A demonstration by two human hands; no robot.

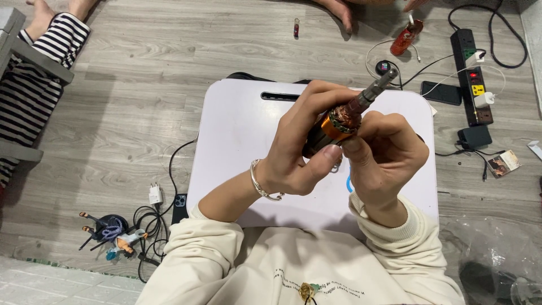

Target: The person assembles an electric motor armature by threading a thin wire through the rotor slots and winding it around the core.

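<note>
I hold a small motor armature (345,117) with copper windings, an orange band and a steel shaft pointing up and to the right, above a white lap table (237,135). My left hand (302,144), with a silver bracelet on its wrist, wraps around the dark body from the left, thumb pressed near the orange band. My right hand (387,152) pinches the winding end from the right, fingers curled against the copper. The lower part of the armature is hidden behind my fingers.
On the grey wooden floor lie a black power strip (471,73) with plugged chargers, a black phone (441,92), a red can (405,37), cables and a small figurine (116,240) at the left. Another person's striped legs (39,73) and a foot (339,11) are nearby.
</note>
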